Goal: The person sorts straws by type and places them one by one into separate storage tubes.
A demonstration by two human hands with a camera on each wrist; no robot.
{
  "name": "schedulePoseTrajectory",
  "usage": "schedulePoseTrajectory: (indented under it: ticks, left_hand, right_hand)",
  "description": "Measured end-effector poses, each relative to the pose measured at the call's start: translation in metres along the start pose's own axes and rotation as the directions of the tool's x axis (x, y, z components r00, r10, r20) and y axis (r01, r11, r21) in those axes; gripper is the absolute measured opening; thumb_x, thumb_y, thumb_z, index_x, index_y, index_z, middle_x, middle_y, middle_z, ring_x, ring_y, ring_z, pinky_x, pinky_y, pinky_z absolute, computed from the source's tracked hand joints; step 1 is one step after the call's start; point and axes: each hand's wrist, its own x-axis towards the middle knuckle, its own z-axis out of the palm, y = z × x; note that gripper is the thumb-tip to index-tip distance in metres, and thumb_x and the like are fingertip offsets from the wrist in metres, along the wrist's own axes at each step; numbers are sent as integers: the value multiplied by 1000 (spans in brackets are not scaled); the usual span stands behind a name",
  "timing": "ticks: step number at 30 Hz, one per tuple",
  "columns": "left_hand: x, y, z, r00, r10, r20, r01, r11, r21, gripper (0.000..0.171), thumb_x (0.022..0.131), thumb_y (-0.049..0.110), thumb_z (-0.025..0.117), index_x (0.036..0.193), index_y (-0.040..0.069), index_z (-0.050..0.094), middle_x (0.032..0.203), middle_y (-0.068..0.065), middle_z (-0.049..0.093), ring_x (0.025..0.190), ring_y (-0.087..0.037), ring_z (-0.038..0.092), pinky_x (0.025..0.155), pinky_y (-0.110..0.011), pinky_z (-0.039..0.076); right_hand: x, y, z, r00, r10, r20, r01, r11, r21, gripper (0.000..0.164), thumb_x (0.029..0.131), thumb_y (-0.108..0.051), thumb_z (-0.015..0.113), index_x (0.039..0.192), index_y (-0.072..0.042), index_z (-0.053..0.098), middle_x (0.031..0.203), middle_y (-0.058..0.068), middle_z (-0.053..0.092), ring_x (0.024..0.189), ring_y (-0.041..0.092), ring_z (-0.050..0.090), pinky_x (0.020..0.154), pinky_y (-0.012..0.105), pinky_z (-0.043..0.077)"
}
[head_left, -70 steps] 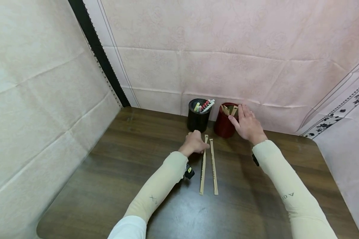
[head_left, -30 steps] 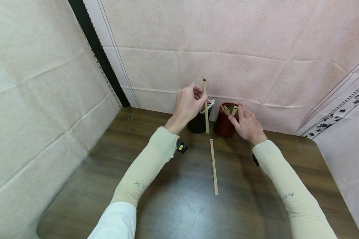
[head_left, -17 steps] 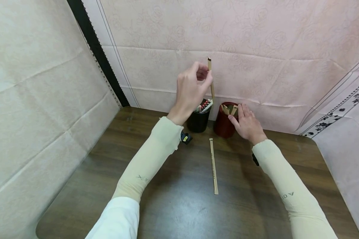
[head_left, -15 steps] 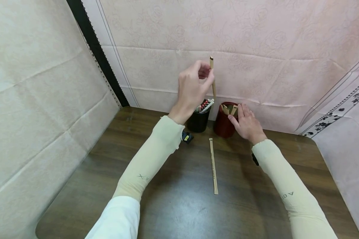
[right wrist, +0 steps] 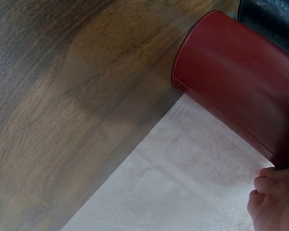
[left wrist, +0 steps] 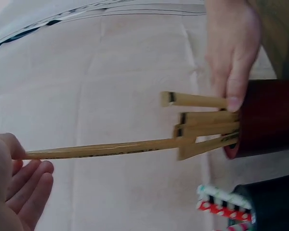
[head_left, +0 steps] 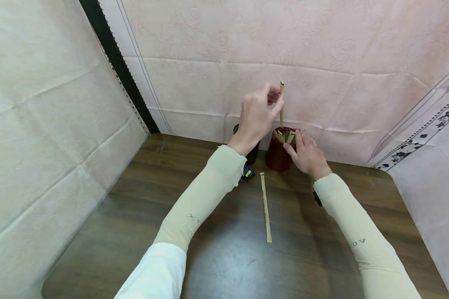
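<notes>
Thumb and forefinger of my left hand pinch a straw in a brown paper wrapper near its top. It hangs upright over the red cup; in the left wrist view its lower end overlaps the tips of several wrapped straws standing in that cup. My right hand holds the red cup by the right side of its rim, thumb in front and fingers behind. Another wrapped straw lies on the table in front of the cups.
Left of the red cup stands a black cup, partly hidden by my left wrist, with patterned straws in it. Both cups are near the back edge of the brown wooden table. A pale cloth wall rises behind.
My left hand has picked up one of two wrapped straws from the table, raised it past the black cup and carried it right, over the red cup. My right hand has stayed there.
</notes>
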Motion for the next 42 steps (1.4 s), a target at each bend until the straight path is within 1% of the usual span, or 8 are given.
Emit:
schedulePoseTrajectory:
  ticks: [2,5,8,17,25,28,33,42]
  left_hand:
    - [-1,-1,3,990,-88,113,82,995,58,25,105,20,66,122,2,71,117,-10,79,108,-16,76,93,-18,58]
    - [-2,-3,4,940,-217,263,177,970,167,44,104,30,68,138,3,65,136,-11,73,127,-18,69,104,-23,57]
    - [-3,-4,-2,911,-281,303,220,950,221,53,101,31,71,144,1,62,142,-12,70,131,-21,68,106,-26,57]
    - [-17,-11,-18,925,-282,255,240,953,184,27,99,23,68,113,0,73,106,-11,77,92,-18,72,84,-28,60]
    - [-44,-27,-10,893,-331,305,234,920,313,31,96,27,69,68,13,64,62,8,54,68,-12,54,68,-26,48]
    - [-55,-33,-5,854,-374,361,251,905,342,50,97,29,69,53,16,50,50,8,41,56,-11,45,55,-25,38]
    - [-75,-45,8,755,-470,457,324,874,363,57,99,32,69,51,16,45,45,7,37,45,-10,41,42,-24,31]
    - [-120,-69,36,624,-560,546,417,829,373,50,100,34,72,59,13,51,49,4,45,50,-13,46,48,-27,37]
  right_hand:
    - [1,-1,0,1000,-2,0,2,1000,0,96,109,-69,17,167,6,4,175,32,6,164,47,6,133,61,11]
    - [2,-3,-1,1000,-1,11,1,1000,0,97,109,-70,17,167,6,3,175,31,4,164,47,5,133,61,11]
    - [3,-5,-4,1000,4,25,-4,1000,0,97,108,-70,17,167,5,1,175,30,1,164,47,3,133,62,11]
    - [3,-4,-9,1000,1,4,-1,1000,-1,96,109,-69,18,167,6,2,175,32,3,163,49,6,133,62,12]
    - [-1,0,-6,1000,-1,-3,1,1000,1,94,110,-66,20,167,7,4,174,33,5,164,48,5,133,61,10]
    - [-1,1,-5,1000,1,-2,-1,1000,0,95,110,-67,19,167,7,3,174,32,5,164,48,5,133,61,9]
    - [-1,2,-3,1000,1,-2,-1,1000,1,96,109,-68,19,167,7,3,174,32,5,164,47,5,133,61,9]
    - [-2,-1,-1,1000,1,12,-1,1000,5,95,109,-68,19,167,6,2,175,31,3,164,46,3,134,60,9]
